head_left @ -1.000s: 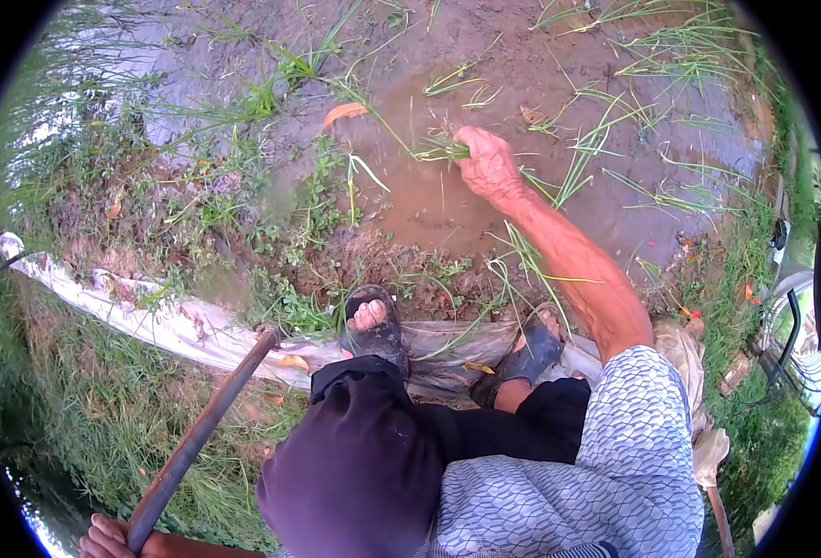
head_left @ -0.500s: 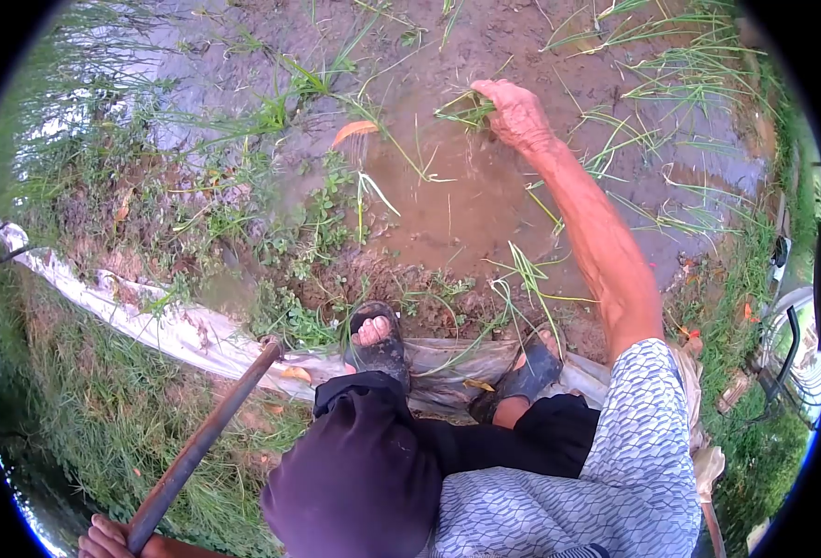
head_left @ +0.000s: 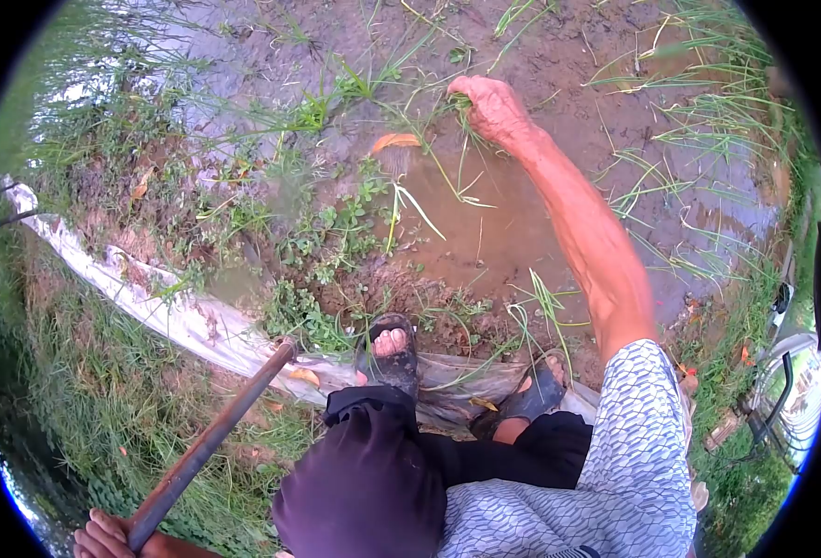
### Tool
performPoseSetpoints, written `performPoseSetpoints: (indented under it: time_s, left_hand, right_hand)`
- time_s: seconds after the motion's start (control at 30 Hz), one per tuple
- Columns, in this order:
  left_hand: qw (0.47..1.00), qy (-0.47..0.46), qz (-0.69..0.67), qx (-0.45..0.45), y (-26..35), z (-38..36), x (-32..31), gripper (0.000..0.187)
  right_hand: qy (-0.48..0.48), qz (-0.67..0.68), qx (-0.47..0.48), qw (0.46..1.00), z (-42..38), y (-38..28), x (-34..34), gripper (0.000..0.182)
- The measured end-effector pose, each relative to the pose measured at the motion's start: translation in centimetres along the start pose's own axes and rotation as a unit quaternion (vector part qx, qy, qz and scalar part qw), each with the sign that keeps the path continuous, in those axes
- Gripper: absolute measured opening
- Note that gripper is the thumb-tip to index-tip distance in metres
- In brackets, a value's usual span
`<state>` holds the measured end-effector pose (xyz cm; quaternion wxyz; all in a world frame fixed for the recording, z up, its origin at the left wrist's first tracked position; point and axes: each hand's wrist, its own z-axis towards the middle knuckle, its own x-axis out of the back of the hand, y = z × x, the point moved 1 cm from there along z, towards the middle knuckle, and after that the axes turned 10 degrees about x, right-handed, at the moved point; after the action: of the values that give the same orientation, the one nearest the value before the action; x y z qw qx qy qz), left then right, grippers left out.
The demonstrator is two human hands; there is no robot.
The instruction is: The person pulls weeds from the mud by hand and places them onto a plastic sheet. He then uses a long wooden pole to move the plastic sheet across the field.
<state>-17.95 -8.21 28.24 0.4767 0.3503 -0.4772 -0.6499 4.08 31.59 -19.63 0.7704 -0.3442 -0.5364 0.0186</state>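
Note:
My right hand (head_left: 494,112) is stretched out over the muddy water, its fingers closed on a small tuft of green weeds (head_left: 460,104), mostly hidden by the fingers. Near it an orange-brown leaf (head_left: 395,142) lies on the mud, and thin green stalks (head_left: 415,206) lean over the shallow puddle (head_left: 513,209). At the lower left, my left hand (head_left: 108,537) is wrapped around a long wooden handle (head_left: 210,435). The handle slants up to the right, and its upper end is close to the white plastic sheet.
A white plastic sheet (head_left: 182,316) runs along the plot's edge beneath my sandaled feet (head_left: 392,344). Leafy weeds (head_left: 345,228) grow on the left, and onion-like plants (head_left: 708,130) stand in wet mud on the right. A bicycle-like object (head_left: 787,391) is at the far right.
My right hand has moved left toward the orange-brown leaf, still closed on the weeds. The view has shifted slightly. My left hand keeps its hold on the wooden handle.

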Motion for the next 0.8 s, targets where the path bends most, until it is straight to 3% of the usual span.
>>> performPoseSetpoints:
  time_s: [0.03,0.17,0.3,0.33,0.47,0.57,0.7,0.8]
  left_hand:
    - [1.000,0.002,0.002,0.000,0.0,0.0,0.1,0.027]
    - [1.000,0.023,0.015,-0.003,0.0,0.0,-0.3,0.027]
    - [0.999,0.038,0.011,0.003,-0.1,0.1,-0.8,0.029]
    - [0.999,0.039,0.008,0.003,-0.1,0.1,-0.7,0.030]
    - [0.999,0.053,0.005,0.003,-0.2,0.2,-1.0,0.030]
    - [0.998,0.062,0.011,0.009,0.0,0.2,-0.9,0.030]
    - [1.000,0.000,0.004,0.025,0.4,0.4,0.7,0.028]
    - [0.998,-0.057,-0.021,0.031,0.5,0.5,2.2,0.027]
  right_hand:
    - [0.017,0.009,0.020,1.000,0.9,-0.2,-0.9,0.025]
    - [-0.134,-0.113,-0.081,0.981,2.9,-3.1,-1.2,0.019]
    - [-0.005,-0.005,-0.131,0.991,2.3,-2.4,-1.7,0.021]
    - [0.003,0.019,-0.182,0.983,2.2,-2.5,-1.6,0.021]
    - [0.123,0.130,-0.230,0.956,2.5,-2.4,-1.6,0.017]
    - [0.192,0.043,-0.166,0.966,4.0,-1.3,-1.6,0.020]
    - [0.157,0.007,-0.135,0.978,6.9,0.6,-3.1,0.024]
    - [0.014,-0.090,-0.167,0.982,8.5,0.3,-3.2,0.030]
